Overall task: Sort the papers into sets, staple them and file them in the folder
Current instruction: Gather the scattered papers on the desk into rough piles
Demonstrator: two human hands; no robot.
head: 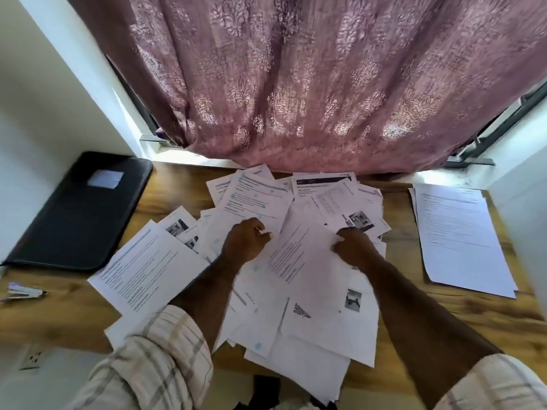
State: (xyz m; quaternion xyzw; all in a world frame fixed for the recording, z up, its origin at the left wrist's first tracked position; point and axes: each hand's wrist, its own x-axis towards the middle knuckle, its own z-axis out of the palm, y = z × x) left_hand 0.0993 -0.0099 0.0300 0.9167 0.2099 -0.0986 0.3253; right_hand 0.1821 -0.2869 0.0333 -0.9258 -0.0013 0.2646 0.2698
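Both hands' curled grip (247, 239) pinching papers (307, 261)

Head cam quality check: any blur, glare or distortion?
Head view: wide-angle bending at the edges; daylight glows through the curtain; motion blur smears the stapler and the text on the papers; both hands soft.

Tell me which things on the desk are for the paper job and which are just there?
For the job: loose papers, neat stack, black folder, stapler, left hand and right hand on the papers.

Just there: curtain, wall socket.
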